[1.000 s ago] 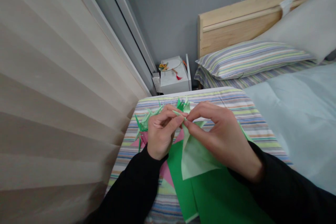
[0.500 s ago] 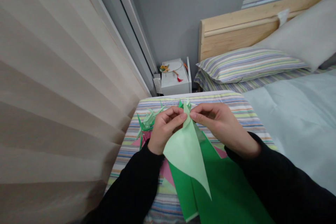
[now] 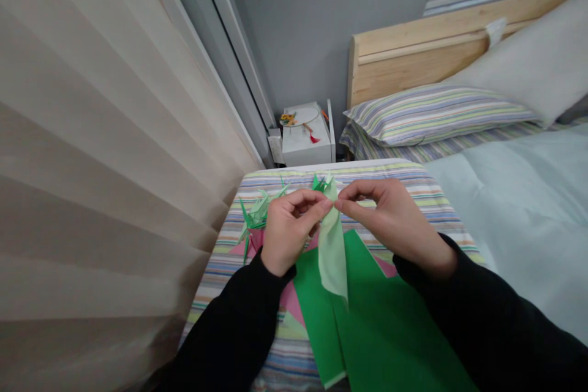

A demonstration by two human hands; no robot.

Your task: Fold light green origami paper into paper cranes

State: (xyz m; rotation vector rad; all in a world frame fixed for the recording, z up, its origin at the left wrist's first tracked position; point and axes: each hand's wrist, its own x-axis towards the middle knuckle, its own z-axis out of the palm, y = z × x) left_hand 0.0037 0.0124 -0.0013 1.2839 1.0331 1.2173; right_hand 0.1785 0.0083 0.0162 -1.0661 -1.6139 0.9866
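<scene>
A pale green sheet of paper [image 3: 333,251] hangs down between my hands, pinched at its top corner. My left hand [image 3: 289,229] grips that corner with thumb and fingers closed. My right hand [image 3: 390,217] pinches the same corner from the other side. Under the hands lie dark green sheets [image 3: 381,331] and pink sheets [image 3: 289,300] on a striped cloth surface [image 3: 229,257]. Several folded green paper figures [image 3: 257,211] lie just beyond my left hand.
A pleated beige curtain [image 3: 105,165] fills the left. A white bedside box [image 3: 305,135] with small things on it stands against the grey wall. To the right are a bed with a striped pillow [image 3: 436,113], a wooden headboard [image 3: 432,55] and a pale blue cover [image 3: 519,196].
The pale green sheet has turned edge-on and now hangs narrower and shorter than half a second ago. Both hands kept their pinch on its top corner and hardly moved.
</scene>
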